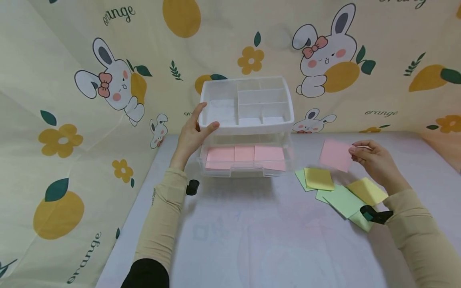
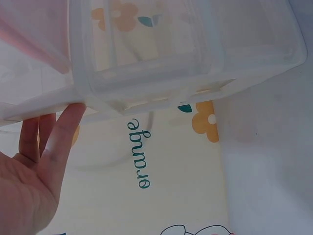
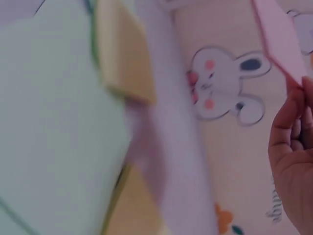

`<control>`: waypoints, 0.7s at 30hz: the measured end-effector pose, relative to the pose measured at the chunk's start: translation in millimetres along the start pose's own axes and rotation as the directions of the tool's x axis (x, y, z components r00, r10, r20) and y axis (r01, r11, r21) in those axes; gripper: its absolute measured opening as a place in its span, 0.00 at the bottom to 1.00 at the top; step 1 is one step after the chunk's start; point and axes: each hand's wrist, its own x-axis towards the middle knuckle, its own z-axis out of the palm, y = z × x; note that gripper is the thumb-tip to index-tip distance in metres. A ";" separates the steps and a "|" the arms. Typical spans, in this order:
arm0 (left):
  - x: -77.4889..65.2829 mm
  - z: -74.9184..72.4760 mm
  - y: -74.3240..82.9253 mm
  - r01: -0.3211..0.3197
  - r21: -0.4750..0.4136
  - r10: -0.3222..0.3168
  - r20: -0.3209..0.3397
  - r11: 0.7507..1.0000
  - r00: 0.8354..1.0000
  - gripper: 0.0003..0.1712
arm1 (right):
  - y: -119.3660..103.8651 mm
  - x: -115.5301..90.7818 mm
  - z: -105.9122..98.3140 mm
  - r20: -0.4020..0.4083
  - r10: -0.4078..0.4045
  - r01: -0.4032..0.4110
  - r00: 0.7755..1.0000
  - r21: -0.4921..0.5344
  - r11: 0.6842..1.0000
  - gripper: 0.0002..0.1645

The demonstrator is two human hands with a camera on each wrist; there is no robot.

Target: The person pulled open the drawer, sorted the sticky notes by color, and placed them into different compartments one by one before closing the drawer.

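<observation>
A white-topped clear plastic drawer box [image 1: 246, 128] stands at the back of the table, its top tray [image 1: 219, 110] divided into compartments. My left hand [image 1: 191, 138] grips the tray's left edge, thumb over the front rim; in the left wrist view its fingers [image 2: 68, 127] meet the plastic edge. Pink sticky notes [image 1: 245, 157] lie side by side in the clear drawer [image 1: 216, 173] below. Right of the box, my right hand [image 1: 376, 162] pinches a pink sticky note pad [image 1: 335, 155] by its right edge, also seen as a pink pad [image 3: 281, 36] in the right wrist view.
Below the right hand lie a yellow note pad [image 1: 319, 179] over green ones, another yellow pad [image 1: 367, 191] and overlapping green pads [image 1: 343, 201]. A printed cloth [image 1: 223, 48] with rabbits and oranges hangs behind the white table [image 1: 252, 240].
</observation>
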 end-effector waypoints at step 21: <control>-0.5 0.1 0.4 0.011 -0.020 -0.011 -0.011 1.000 1.000 0.45 | -53.8 9.0 106.3 0.078 -0.307 0.244 0.948 0.438 0.865 0.11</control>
